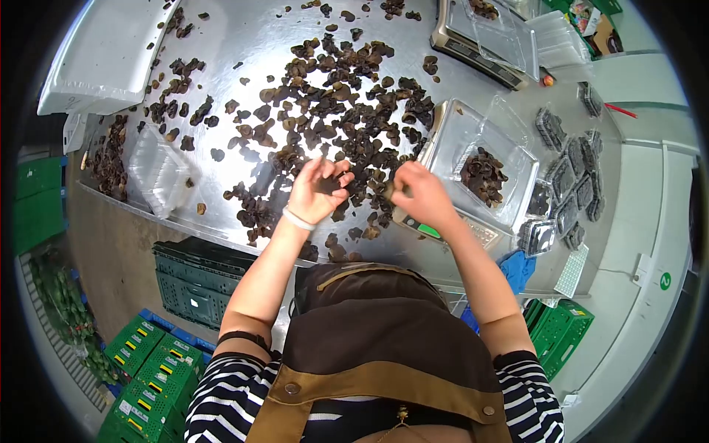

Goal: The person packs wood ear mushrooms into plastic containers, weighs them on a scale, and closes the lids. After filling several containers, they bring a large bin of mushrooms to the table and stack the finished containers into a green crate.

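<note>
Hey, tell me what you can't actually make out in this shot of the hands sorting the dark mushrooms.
Head view only:
- Scale display: covered by the right hand.
- What the right hand pinches: hidden by its curled fingers.
- Left hand palm contents: blurred against the mushrooms.
- Second scale: cut off by the top edge.
- Crate labels: too small.

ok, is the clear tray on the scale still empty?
No. The clear tray on the scale already holds a small pile of dark mushrooms in its middle.
</note>
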